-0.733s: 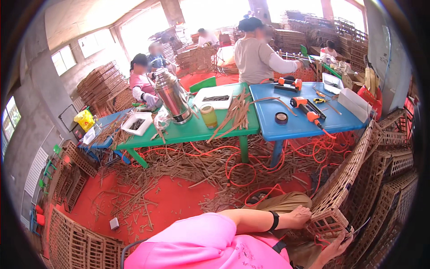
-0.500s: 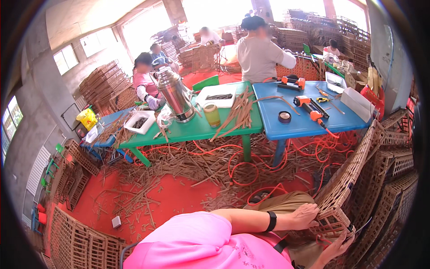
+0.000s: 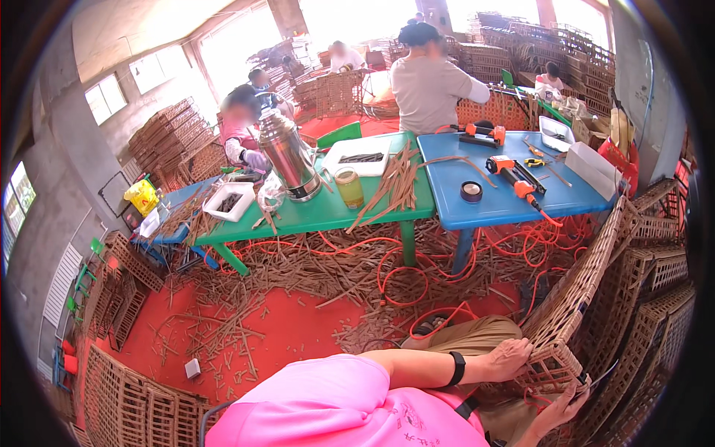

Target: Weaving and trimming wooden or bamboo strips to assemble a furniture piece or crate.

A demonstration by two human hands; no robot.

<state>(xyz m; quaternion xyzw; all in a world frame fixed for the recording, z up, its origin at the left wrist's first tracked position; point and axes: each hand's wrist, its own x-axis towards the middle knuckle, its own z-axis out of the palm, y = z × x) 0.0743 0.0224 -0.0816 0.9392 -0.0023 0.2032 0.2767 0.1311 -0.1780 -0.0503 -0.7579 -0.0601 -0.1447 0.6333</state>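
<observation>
A long brown woven basket (image 3: 570, 313) leans across my lap at the right, its near corner toward me. My left hand (image 3: 510, 358), with a black band on its wrist, grips the basket's left edge with curled fingers. Lower down, my right hand (image 3: 562, 410) is closed at the near bottom corner, thumb and fingers against the weave. Part of the right fingers is hidden, and I cannot make out any small item there.
Orange nail guns (image 3: 514, 175), black tape (image 3: 471, 191) and yellow-handled pliers (image 3: 535, 162) lie on the blue table (image 3: 454, 208). A metal flask (image 3: 287, 156) stands on the green table (image 3: 298, 220). Orange hoses (image 3: 406, 287) and cane scraps cover the floor. Stacked baskets (image 3: 655, 298) crowd the right; co-workers sit beyond.
Both my hands stay on the basket with hardly any movement. The view shifts slightly. Across the green table, the co-worker in pink leans toward the flask.
</observation>
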